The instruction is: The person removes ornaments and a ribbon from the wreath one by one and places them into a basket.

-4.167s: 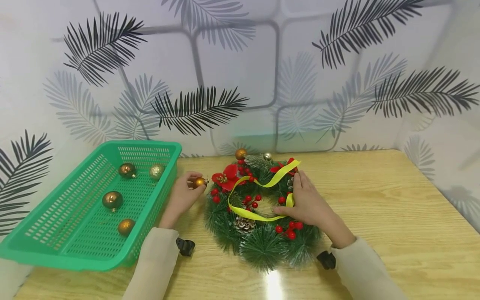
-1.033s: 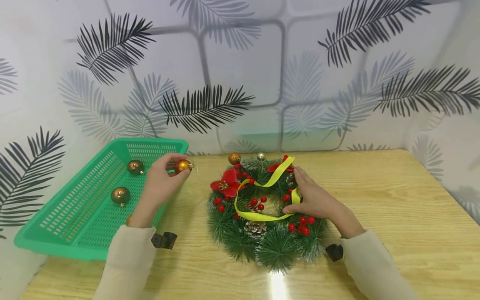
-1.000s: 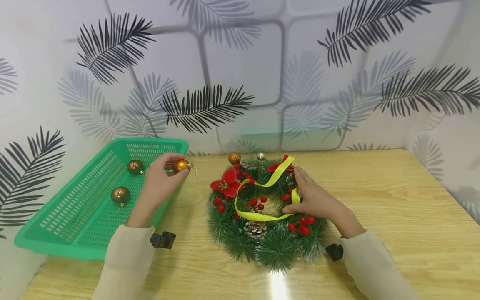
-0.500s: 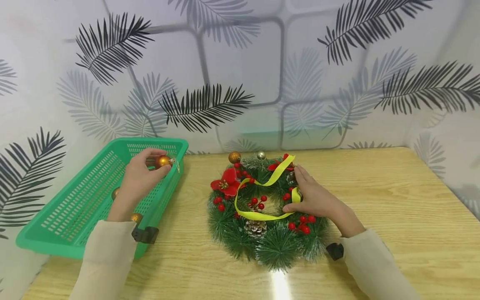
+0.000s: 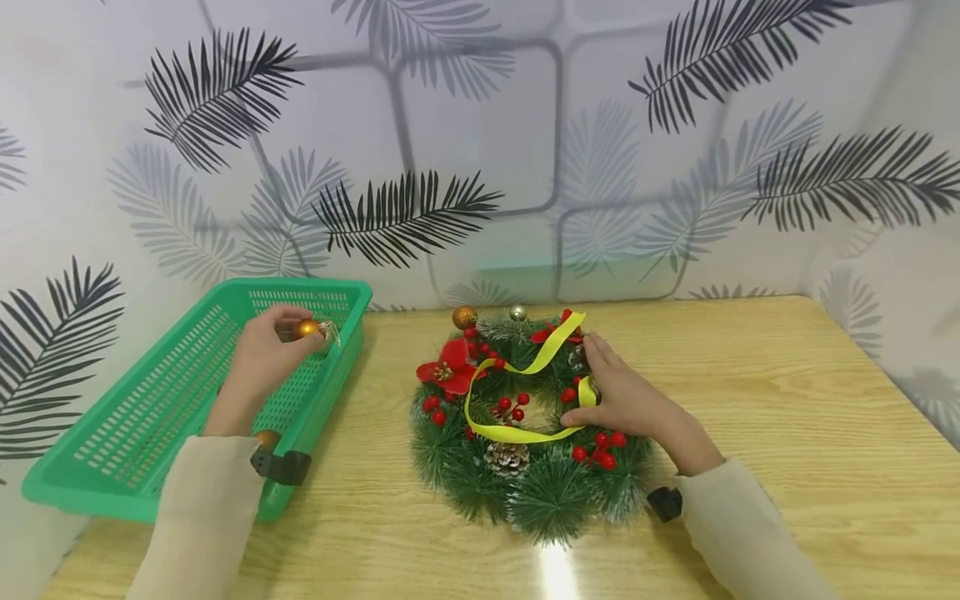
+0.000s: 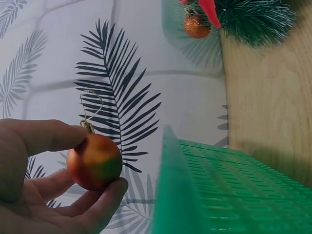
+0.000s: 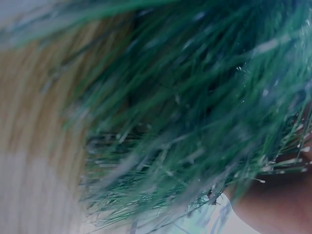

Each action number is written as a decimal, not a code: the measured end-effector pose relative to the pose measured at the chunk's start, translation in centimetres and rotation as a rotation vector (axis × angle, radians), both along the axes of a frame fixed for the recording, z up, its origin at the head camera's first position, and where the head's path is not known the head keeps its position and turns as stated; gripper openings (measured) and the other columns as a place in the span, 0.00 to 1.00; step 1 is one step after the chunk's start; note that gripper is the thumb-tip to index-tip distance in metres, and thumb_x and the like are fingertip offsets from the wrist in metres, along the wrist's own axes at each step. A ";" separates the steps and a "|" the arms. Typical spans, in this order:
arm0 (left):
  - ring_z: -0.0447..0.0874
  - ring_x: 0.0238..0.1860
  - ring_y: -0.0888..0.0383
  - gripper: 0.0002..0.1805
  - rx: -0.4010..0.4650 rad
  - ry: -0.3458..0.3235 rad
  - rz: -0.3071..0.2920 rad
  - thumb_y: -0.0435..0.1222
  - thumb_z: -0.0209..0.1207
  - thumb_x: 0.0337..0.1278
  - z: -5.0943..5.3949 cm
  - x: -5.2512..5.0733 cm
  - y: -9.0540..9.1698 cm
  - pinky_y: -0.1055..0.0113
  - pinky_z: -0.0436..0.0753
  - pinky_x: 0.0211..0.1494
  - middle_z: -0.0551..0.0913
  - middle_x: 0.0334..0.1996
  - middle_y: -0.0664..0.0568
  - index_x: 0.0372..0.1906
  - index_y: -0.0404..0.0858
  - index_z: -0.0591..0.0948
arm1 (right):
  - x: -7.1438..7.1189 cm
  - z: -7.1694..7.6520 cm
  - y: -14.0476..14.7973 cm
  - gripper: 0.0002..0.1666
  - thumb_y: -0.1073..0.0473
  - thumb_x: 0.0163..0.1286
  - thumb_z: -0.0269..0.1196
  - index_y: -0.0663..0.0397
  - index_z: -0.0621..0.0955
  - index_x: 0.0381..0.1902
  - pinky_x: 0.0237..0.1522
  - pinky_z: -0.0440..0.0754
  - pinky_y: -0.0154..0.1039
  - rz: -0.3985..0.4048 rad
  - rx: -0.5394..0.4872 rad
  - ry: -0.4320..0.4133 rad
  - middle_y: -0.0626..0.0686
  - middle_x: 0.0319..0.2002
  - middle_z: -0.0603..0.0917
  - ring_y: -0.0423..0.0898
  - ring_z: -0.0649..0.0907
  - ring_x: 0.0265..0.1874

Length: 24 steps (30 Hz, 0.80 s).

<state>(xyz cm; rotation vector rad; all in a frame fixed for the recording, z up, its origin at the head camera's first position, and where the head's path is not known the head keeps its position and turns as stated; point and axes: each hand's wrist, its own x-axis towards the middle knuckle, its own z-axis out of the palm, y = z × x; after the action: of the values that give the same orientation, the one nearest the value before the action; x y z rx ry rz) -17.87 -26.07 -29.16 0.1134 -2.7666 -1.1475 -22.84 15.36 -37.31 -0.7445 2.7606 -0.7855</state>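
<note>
Head view: the left hand (image 5: 262, 350) carries a shiny orange ball (image 5: 308, 327) over the far right part of the green basket (image 5: 324, 400), its height above the floor hard to tell. The left wrist view shows those fingers pinching the ball, 1 digit up by the metal cap, others beneath. The right hand (image 5: 630, 400) rests on the right side of the wreath (image 5: 547, 492), fingers straight and close together, thumb spread away toward the yellow ribbon (image 5: 517, 435); needles blur the right wrist view, so how firmly it presses I cannot tell.

What could go wrong: the ball is smooth and held near the fingertips, so a slack pinch might let it slip and roll. Its thin cord loop (image 6: 101, 101) sticks out loose and could snag on the slotted wall. The black wrist clip (image 5: 283, 467) looks close to the rim and might knock it if the arm dips. Across the table, the loose ribbon could be dragged if the right thumb catches it.

Compared with 4.2 s ago, the ball has left its place beside the wreath and is now over the basket; the right hand remains on the wreath
</note>
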 end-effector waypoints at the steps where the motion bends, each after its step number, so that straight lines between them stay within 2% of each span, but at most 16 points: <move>1: 0.74 0.56 0.41 0.24 -0.001 -0.010 0.006 0.40 0.54 0.64 -0.1 0.0 0.0 0.54 0.78 0.49 0.73 0.57 0.34 0.61 0.33 0.70 | 0.0 0.0 0.0 0.68 0.43 0.58 0.69 0.67 0.37 0.74 0.69 0.54 0.63 0.001 0.003 0.001 0.65 0.75 0.33 0.65 0.43 0.73; 7: 0.72 0.57 0.39 0.25 -0.005 -0.046 0.040 0.41 0.53 0.64 -0.4 0.1 0.0 0.50 0.77 0.50 0.72 0.59 0.33 0.62 0.33 0.69 | 0.1 0.1 -0.1 0.68 0.43 0.58 0.69 0.66 0.37 0.74 0.69 0.55 0.63 0.001 0.005 -0.003 0.65 0.75 0.33 0.65 0.43 0.73; 17: 0.73 0.53 0.40 0.26 0.005 -0.078 0.089 0.42 0.53 0.64 -0.3 0.2 0.0 0.56 0.76 0.45 0.71 0.59 0.32 0.62 0.32 0.68 | 0.2 0.2 0.0 0.68 0.44 0.58 0.69 0.67 0.37 0.73 0.69 0.55 0.62 0.004 0.006 -0.007 0.66 0.75 0.34 0.64 0.42 0.74; 24: 0.73 0.55 0.39 0.27 0.037 -0.095 0.108 0.42 0.53 0.64 -0.6 0.0 -0.4 0.54 0.77 0.48 0.70 0.61 0.31 0.63 0.32 0.68 | 0.1 0.3 0.0 0.68 0.44 0.58 0.69 0.67 0.36 0.74 0.69 0.56 0.63 0.009 0.004 -0.006 0.66 0.75 0.33 0.65 0.42 0.73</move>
<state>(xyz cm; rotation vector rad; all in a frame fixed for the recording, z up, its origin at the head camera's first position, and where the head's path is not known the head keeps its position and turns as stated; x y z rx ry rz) -17.82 -26.45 -29.74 0.3259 -2.7816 -1.1954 -22.73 15.35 -37.02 -0.7520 2.7510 -0.7787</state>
